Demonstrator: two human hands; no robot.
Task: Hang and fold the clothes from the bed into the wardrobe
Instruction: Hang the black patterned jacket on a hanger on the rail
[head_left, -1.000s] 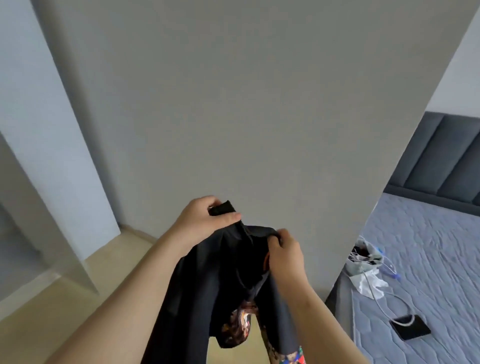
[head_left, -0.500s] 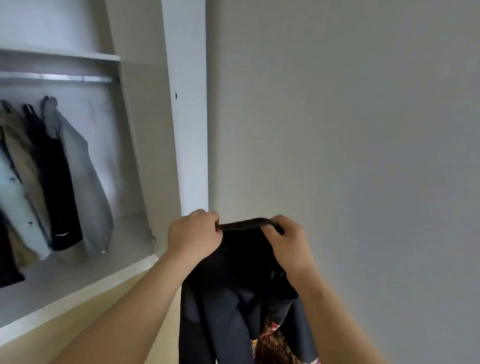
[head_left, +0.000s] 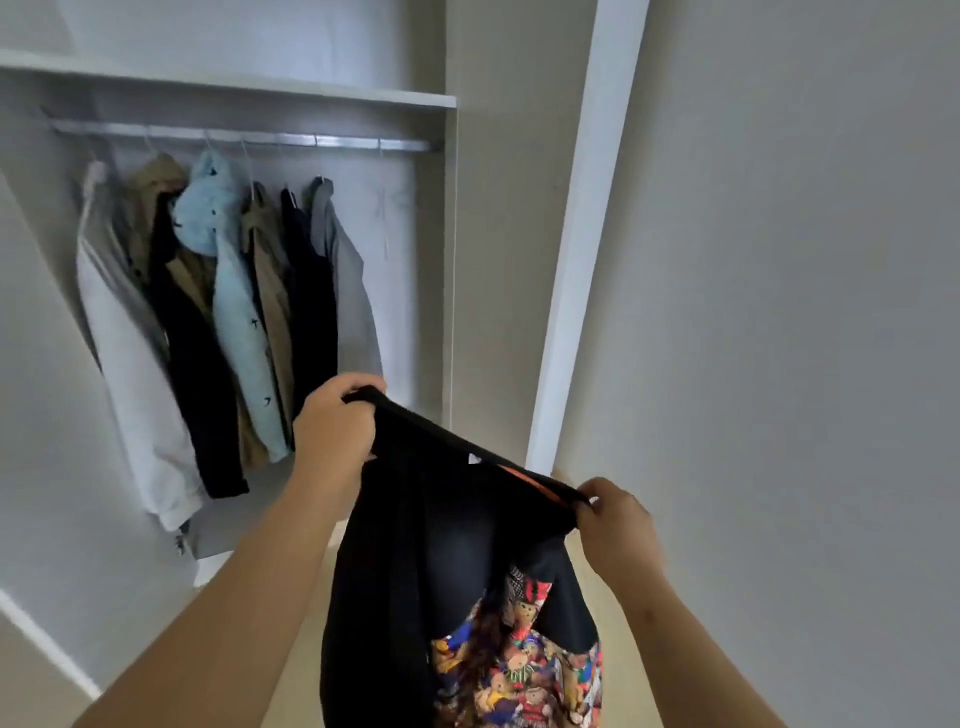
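A black garment (head_left: 415, 545) with a colourful teddy-bear print near its hem hangs in front of me, stretched by its top edge. My left hand (head_left: 335, 426) grips the upper left end of that edge, and my right hand (head_left: 618, 519) pinches the lower right end. An orange strip shows inside the top edge. Beyond it the open wardrobe (head_left: 447, 234) has a metal rail (head_left: 332, 141) with several clothes on hangers (head_left: 228, 312): white, black, tan, light blue, dark and grey.
An open wardrobe door (head_left: 587, 234) stands on edge right of the compartment, with a grey wall (head_left: 805, 312) beyond it. A shelf (head_left: 260, 85) runs above the rail. Pale wooden floor shows below. The rail's right part holds no hangers.
My view has swung left, from the bed side to the wardrobe. My hands have drawn apart, spreading the garment's top edge wide, the left one higher.
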